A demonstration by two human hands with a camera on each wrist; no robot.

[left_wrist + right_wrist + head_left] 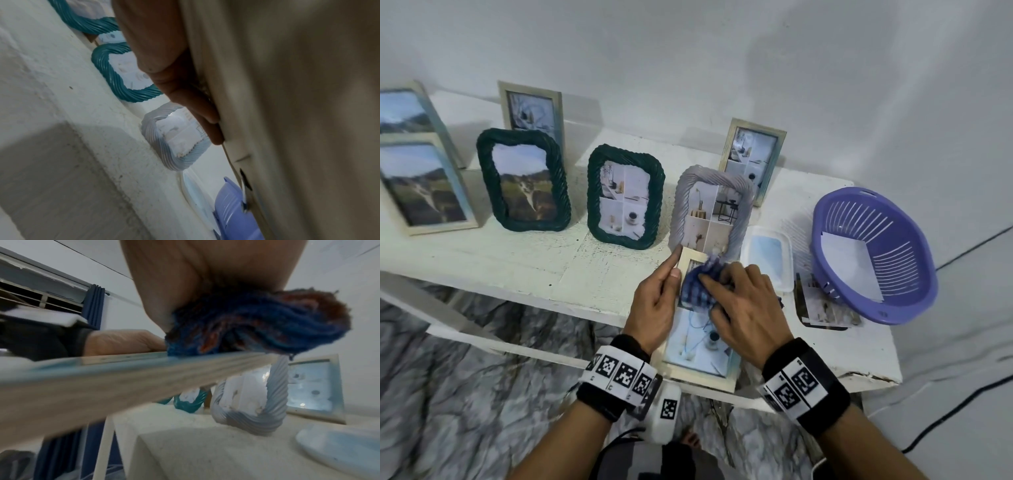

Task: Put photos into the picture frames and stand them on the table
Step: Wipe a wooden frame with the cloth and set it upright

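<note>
A cream wooden picture frame (698,371) with a pale photo behind its glass lies tilted over the table's front edge. My left hand (671,270) grips its left rail, thumb on the front, index finger stretched along the edge; the left wrist view shows my fingers (164,65) against the frame (287,113). My right hand (722,284) holds a bunched blue cloth (698,284) pressed on the glass near the frame's top. In the right wrist view the cloth (257,324) sits on the frame (123,382) under my palm.
Along the white table (517,260) stand two green rope frames (524,181) (625,197), a grey rope frame (710,209) just behind my hands, and cream frames further back. A clear plastic box (768,257), loose photos (822,308) and a purple basket (873,253) lie to the right.
</note>
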